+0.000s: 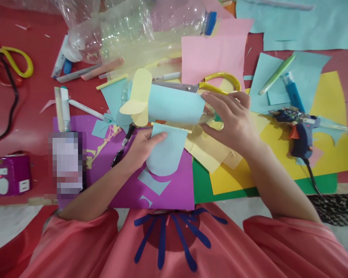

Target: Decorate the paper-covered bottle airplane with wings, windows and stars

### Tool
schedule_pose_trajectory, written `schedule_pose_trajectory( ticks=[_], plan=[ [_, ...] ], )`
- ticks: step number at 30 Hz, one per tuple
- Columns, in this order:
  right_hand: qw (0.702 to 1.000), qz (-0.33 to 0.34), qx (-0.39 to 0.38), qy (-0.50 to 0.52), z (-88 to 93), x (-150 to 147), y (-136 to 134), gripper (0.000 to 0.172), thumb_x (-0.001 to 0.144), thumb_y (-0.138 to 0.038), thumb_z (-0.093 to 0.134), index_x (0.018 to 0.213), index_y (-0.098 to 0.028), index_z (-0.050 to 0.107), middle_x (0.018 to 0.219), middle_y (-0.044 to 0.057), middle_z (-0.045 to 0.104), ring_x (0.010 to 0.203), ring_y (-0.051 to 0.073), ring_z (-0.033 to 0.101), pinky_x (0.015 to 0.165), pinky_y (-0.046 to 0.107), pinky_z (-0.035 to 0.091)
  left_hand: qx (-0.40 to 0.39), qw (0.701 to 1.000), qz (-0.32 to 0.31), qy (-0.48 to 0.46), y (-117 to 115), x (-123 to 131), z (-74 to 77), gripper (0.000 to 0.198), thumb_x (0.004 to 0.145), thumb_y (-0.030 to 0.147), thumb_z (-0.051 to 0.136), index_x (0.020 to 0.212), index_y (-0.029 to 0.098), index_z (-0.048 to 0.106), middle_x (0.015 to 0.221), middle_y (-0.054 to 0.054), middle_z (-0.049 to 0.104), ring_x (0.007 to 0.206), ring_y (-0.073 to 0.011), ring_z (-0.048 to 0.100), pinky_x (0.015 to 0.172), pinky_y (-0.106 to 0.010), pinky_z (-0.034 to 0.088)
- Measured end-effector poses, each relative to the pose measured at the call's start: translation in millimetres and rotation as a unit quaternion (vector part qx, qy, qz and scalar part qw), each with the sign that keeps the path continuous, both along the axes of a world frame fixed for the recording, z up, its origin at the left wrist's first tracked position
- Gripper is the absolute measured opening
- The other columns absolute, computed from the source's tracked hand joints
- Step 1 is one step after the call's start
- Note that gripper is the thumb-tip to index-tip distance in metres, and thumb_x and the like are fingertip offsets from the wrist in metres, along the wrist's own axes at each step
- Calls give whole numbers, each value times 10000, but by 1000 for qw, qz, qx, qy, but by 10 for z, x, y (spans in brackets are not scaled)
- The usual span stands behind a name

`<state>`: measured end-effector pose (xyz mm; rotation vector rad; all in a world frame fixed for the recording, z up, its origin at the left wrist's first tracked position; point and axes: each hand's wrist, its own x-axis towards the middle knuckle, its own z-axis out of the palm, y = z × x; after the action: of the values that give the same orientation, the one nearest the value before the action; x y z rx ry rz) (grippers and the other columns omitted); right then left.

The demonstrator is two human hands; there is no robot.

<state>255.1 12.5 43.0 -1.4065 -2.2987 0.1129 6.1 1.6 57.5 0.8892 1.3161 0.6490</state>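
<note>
My left hand pinches a light blue paper flap between thumb and fingers. The flap has a rounded lower edge and a thin pale yellow strip along its top. Just above it lies a small plastic bottle wrapped in light blue paper, on its side. My right hand grips the bottle's right end, thumb below and fingers on top. Pale yellow paper strips with rounded ends stand out at the bottle's left end. The flap hangs close below the wrapped bottle; whether they touch I cannot tell.
Yellow-handled scissors lie behind the bottle. A glue gun with its cord rests on yellow paper at right. Clear plastic bottles crowd the back. Markers, a phone and a purple sharpener-like box are at left.
</note>
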Motion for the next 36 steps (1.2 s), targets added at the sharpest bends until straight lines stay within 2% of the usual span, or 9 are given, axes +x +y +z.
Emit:
schedule_pose_trajectory(
  ticks=[4,15,21,28,36],
  plan=[
    [1000,-1,7,-2,-7,-13,-16,606,895,-233,599,1484,-260,458,1443,130,617,1287,342,614,1087,549,408,17,1000,3,17,-2,-7,-13,305,649,424,715,574,182,545,569,22,523,508,-93,472,478,-229,374],
    [1000,1,7,-9,1,-26,-33,637,876,-209,598,1495,-266,457,1446,126,616,1304,348,600,1081,555,420,26,1000,16,2,-6,1,0,285,658,419,743,624,168,614,612,5,598,534,-112,531,499,-239,421],
    [1000,9,18,4,-2,-42,-40,634,884,-226,594,1501,-262,453,1435,131,625,1306,348,601,1079,546,434,19,1000,14,1,-6,3,0,276,673,410,735,612,175,603,593,10,577,530,-113,514,507,-246,408],
    [1000,-14,-20,-8,60,-65,-55,639,873,-227,602,1496,-295,475,1435,114,627,1305,362,601,1087,581,432,13,1000,14,10,-16,-2,-3,276,668,428,732,620,185,609,608,2,586,554,-133,518,528,-262,413],
    [1000,-9,-6,0,18,-53,-48,643,870,-222,606,1498,-276,479,1444,124,618,1290,360,606,1085,573,425,4,999,29,11,-13,2,9,294,639,428,753,587,180,604,589,5,583,556,-127,523,526,-248,413]
  ],
)
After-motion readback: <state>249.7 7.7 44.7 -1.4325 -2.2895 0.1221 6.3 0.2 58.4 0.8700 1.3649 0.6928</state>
